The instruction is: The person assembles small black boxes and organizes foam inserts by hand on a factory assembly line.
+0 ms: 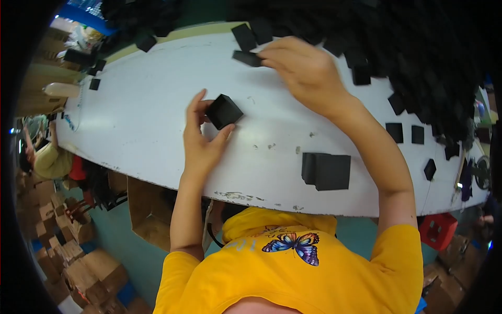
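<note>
My left hand (201,138) is closed around a small black open box (225,111), thumb at its lower corner and fingers at its far left side. The box's hollow inside faces me. Farther off, my right hand (300,68) reaches over the back of the table, its fingers pinched at the end of a flat-looking black box piece (246,58). Just behind that piece lies another black box (243,36). A few black boxes (333,171) stand together near the front edge, to the right of my left hand.
The white table (141,115) has chipped patches along its front edge. A large heap of black boxes (418,52) covers the back right, with several loose ones around it. Cardboard boxes (97,269) crowd the floor at left. Another person (52,159) sits at the left end; a red stool (438,230) stands at right.
</note>
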`<control>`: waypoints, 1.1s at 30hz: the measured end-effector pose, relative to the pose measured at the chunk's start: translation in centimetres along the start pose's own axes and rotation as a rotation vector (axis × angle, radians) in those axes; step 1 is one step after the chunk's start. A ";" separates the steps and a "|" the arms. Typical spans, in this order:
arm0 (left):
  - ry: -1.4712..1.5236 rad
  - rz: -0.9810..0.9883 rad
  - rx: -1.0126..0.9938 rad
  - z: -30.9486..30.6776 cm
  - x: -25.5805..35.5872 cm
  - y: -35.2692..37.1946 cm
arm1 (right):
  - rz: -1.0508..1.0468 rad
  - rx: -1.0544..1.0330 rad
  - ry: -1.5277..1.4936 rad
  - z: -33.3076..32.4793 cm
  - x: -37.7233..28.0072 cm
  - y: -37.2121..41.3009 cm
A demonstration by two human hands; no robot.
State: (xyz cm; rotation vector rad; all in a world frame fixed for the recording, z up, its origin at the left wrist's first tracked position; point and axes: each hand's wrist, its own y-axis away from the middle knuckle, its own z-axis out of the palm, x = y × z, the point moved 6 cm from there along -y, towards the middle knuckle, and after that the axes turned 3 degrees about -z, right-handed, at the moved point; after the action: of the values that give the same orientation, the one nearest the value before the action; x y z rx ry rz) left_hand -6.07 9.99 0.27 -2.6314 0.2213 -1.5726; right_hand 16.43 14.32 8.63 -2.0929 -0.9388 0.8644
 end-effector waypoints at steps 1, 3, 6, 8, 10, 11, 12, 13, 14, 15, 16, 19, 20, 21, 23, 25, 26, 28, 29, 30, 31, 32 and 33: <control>0.124 0.043 0.010 0.2 1.6 0.6 | 0.049 0.016 -0.010 -2.8 -0.9 0.7; 0.220 0.227 -0.017 1.0 5.9 2.1 | 0.139 0.014 -0.064 -8.2 -3.3 2.1; 0.354 0.424 -0.243 4.0 11.7 4.7 | 0.267 -0.031 -0.069 -14.0 -8.8 4.1; 0.485 0.385 -0.332 6.2 12.8 5.7 | 0.220 -0.161 -0.018 -15.7 -12.4 4.9; 0.414 0.367 -0.409 7.3 13.5 6.2 | 0.137 -0.296 0.075 -15.6 -14.6 5.8; 0.404 0.359 -0.419 8.0 13.4 6.3 | 0.096 -0.363 0.121 -15.5 -15.3 6.2; 0.390 0.351 -0.429 8.6 13.2 6.4 | 0.052 -0.381 0.185 -15.2 -15.6 6.5; 0.429 0.328 -0.462 9.0 13.0 6.4 | 0.008 -0.396 0.247 -14.6 -15.9 6.8; 0.387 0.345 -0.450 8.9 12.9 6.5 | -0.037 -0.410 0.308 -14.0 -16.2 6.8; 0.344 0.363 -0.434 8.8 12.9 6.5 | -0.046 -0.429 0.354 -13.7 -16.2 6.5; 0.302 0.381 -0.414 8.7 12.9 6.6 | -0.064 -0.441 0.410 -13.4 -16.2 6.3; 0.307 0.404 -0.372 8.8 12.8 6.8 | -0.079 -0.495 0.535 -12.4 -16.3 6.0; 0.313 0.431 -0.365 8.9 12.7 6.8 | -0.056 -0.526 0.551 -12.1 -16.3 6.0; 0.321 0.458 -0.357 9.0 12.6 6.8 | -0.034 -0.559 0.567 -11.9 -16.2 6.0; 0.313 0.477 -0.366 9.1 12.6 6.7 | 0.013 -0.532 0.465 -12.0 -16.0 5.7; 0.285 0.463 -0.401 8.9 12.6 6.6 | 0.067 -0.506 0.362 -12.1 -15.4 5.7; 0.260 0.449 -0.399 8.7 12.7 6.6 | 0.099 -0.493 0.314 -12.3 -14.7 6.0; 0.225 0.437 -0.408 8.5 12.9 6.6 | 0.168 -0.446 0.189 -12.4 -13.9 6.6; 0.222 0.434 -0.405 8.6 13.1 6.7 | 0.205 -0.415 0.121 -12.5 -13.6 7.1; 0.222 0.432 -0.401 8.6 13.1 6.8 | 0.240 -0.384 0.054 -12.9 -13.4 7.5; 0.216 0.424 -0.395 8.8 13.1 6.9 | 0.272 -0.391 0.042 -13.2 -13.4 7.8; 0.212 0.431 -0.397 9.0 13.2 6.9 | 0.293 -0.347 0.041 -13.5 -13.4 8.1; 0.200 0.439 -0.395 9.1 13.2 6.8 | 0.307 -0.299 0.035 -13.6 -13.2 8.4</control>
State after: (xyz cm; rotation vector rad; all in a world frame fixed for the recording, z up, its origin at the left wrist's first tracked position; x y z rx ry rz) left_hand 7.46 1.06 6.56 -2.4200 1.1397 -1.7607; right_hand 23.10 -4.75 13.31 -2.5488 -0.7769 0.8772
